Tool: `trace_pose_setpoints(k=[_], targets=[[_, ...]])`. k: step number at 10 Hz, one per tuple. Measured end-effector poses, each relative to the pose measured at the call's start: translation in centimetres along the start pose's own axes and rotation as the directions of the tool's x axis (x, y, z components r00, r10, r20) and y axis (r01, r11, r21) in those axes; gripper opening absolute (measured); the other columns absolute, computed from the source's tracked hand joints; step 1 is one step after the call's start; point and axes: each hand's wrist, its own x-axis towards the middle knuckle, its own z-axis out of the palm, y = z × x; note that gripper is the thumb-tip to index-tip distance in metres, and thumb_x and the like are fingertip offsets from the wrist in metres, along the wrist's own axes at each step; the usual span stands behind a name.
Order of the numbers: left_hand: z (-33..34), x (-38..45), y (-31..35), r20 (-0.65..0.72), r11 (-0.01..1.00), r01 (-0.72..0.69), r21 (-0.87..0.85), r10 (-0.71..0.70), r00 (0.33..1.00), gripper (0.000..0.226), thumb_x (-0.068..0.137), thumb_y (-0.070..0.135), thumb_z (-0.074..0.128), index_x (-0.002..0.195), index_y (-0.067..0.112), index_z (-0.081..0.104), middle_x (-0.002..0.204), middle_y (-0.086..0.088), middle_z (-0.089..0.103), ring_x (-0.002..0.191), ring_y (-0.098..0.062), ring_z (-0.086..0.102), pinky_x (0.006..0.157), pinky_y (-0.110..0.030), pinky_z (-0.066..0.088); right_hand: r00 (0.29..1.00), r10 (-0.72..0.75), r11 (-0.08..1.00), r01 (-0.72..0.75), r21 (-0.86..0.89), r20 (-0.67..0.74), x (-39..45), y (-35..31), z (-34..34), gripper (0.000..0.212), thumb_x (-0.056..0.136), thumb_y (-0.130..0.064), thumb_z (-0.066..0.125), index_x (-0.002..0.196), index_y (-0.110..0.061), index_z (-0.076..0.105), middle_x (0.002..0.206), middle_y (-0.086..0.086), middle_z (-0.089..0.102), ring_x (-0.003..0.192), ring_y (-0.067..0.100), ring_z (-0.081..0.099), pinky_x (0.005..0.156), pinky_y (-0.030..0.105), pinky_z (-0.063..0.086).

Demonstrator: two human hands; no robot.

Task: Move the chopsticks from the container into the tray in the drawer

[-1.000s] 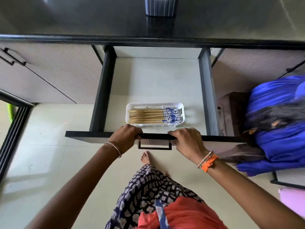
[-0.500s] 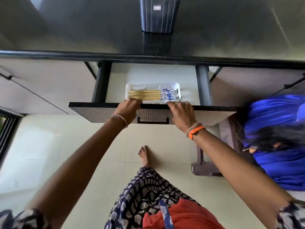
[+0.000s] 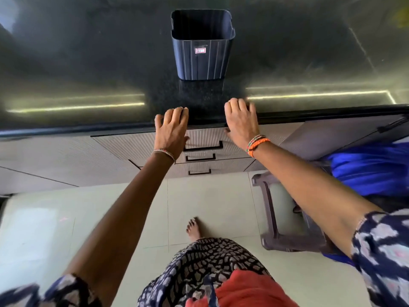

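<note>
1. A dark polished countertop fills the upper half, strip lights reflected in it.
2. Pale floor tiles lie below, with a brown plastic stool at right.
3. The drawer is closed; chopsticks and tray are hidden.
4. The dark ribbed container stands upright on the counter.
5. The left hand and right hand rest over the counter edge, fingers spread, holding nothing.

Navy-and-white patterned sleeves — orange bangles, thin beaded bracelet.
</note>
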Motion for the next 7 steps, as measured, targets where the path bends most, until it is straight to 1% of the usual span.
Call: trace_pose_setpoints(k=[1, 2, 3, 4, 5, 6, 7], targets=[[0.4, 0.8, 0.0, -0.084, 1.000, 0.009, 0.014, -0.008, 0.996, 0.061, 0.076, 0.026, 0.070, 0.128, 0.010, 0.041, 0.122, -0.014, 0.052, 0.107, -0.034, 0.050, 0.096, -0.051, 0.038, 0.999, -0.013, 0.997, 0.009, -0.082, -0.052, 0.2, -0.2, 0.6, 0.047, 0.066, -0.020, 0.079, 0.103, -0.013, 0.050, 0.102, 0.006, 0.060, 0.092, 0.021, 0.059, 0.080, 0.040, 0.052], [0.4, 1.1, 0.1, -0.151, 0.998, -0.003, 0.065, 0.012, 0.988, 0.046, 0.079, 0.016, 0.067, 0.121, 0.008, 0.049, 0.109, -0.013, 0.057, 0.094, -0.032, 0.055, 0.088, -0.048, 0.044, 0.997, -0.016, 0.994, 0.007, -0.111, -0.076, 0.2, -0.7, 0.3, 0.023, 0.076, -0.014, 0.068, 0.094, -0.020, 0.054, 0.094, -0.001, 0.063, 0.087, 0.016, 0.061, 0.078, 0.036, 0.053], [0.2, 1.1, 0.1, -0.135, 0.997, -0.012, 0.076, 0.023, 0.991, 0.048, 0.078, 0.020, 0.067, 0.121, 0.007, 0.049, 0.109, -0.014, 0.058, 0.093, -0.032, 0.055, 0.087, -0.047, 0.045, 0.998, 0.013, 0.998, -0.017, -0.062, -0.065, 0.4, -1.1, -0.5, 0.025, 0.074, -0.012, 0.067, 0.093, -0.019, 0.053, 0.093, 0.000, 0.061, 0.086, 0.019, 0.060, 0.079, 0.037, 0.053], [-0.2, 0.6, 0.1, -0.032, 0.997, -0.052, 0.053, 0.054, 0.998, 0.065, 0.076, 0.037, 0.066, 0.128, 0.006, 0.042, 0.118, -0.015, 0.054, 0.100, -0.034, 0.052, 0.091, -0.048, 0.041, 0.996, -0.029, 0.998, 0.024, 0.055, 0.079, 0.1, -0.8, -1.0, 0.065, 0.061, -0.033, 0.077, 0.112, -0.007, 0.047, 0.116, 0.014, 0.055, 0.107, 0.031, 0.053, 0.089, 0.049, 0.047], [-1.1, -0.3, 0.3, -0.064, 0.998, -0.048, -0.034, 0.046, 0.997, 0.061, 0.079, 0.043, 0.059, 0.127, 0.007, 0.045, 0.116, -0.015, 0.056, 0.099, -0.033, 0.054, 0.090, -0.047, 0.041, 0.995, -0.006, 0.953, -0.026, 0.302, 0.102, -1.0, 0.0, -1.8, 0.084, 0.069, -0.051, 0.064, 0.132, -0.001, 0.038, 0.136, 0.019, 0.042, 0.128, 0.035, 0.038, 0.105, 0.056, 0.032], [-3.9, 0.0, 0.8, -0.181, 0.991, -0.059, -0.120, 0.036, 0.983, 0.057, 0.083, 0.040, 0.056, 0.128, 0.007, 0.046, 0.120, -0.015, 0.056, 0.106, -0.034, 0.054, 0.097, -0.047, 0.038, 0.985, 0.021, 0.915, 0.051, 0.401, -0.173, -1.1, 0.4, -4.4, 0.063, 0.077, -0.045, 0.053, 0.124, -0.004, 0.046, 0.129, 0.016, 0.049, 0.126, 0.033, 0.043, 0.109, 0.056, 0.026], [-9.1, 4.1, 1.4, -0.444, 0.991, -0.077, -0.113, 0.019, 0.896, 0.058, 0.086, 0.039, 0.050, 0.133, 0.006, 0.042, 0.134, -0.015, 0.052, 0.121, -0.034, 0.049, 0.105, -0.048, 0.035, 0.883, 0.071, 0.919, 0.123, 0.374, -0.464, 2.8, 1.1, -9.2, 0.058, 0.080, -0.044, 0.049, 0.123, -0.004, 0.049, 0.130, 0.016, 0.052, 0.127, 0.031, 0.044, 0.110, 0.053, 0.023]])
